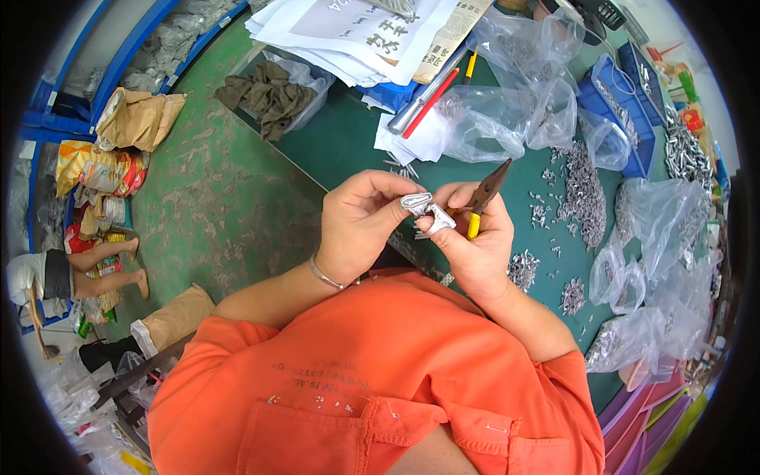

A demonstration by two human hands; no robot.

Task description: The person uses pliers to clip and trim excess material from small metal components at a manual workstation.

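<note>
In front of my chest, my left hand pinches a small silvery piece between thumb and fingertips. It looks like a flat, folded metal part, but I cannot make out its exact kind. My right hand is closed around a pair of pliers with dark, rusty jaws pointing up and away and a yellow grip showing. Between the thumb and fingers of that same hand sits a second silvery piece, right beside the first. Whether the two pieces are joined cannot be made out.
Heaps of small metal parts lie on the green table, with clear plastic bags and a blue bin at right. Papers and a red pencil lie at the back. Another person is at far left.
</note>
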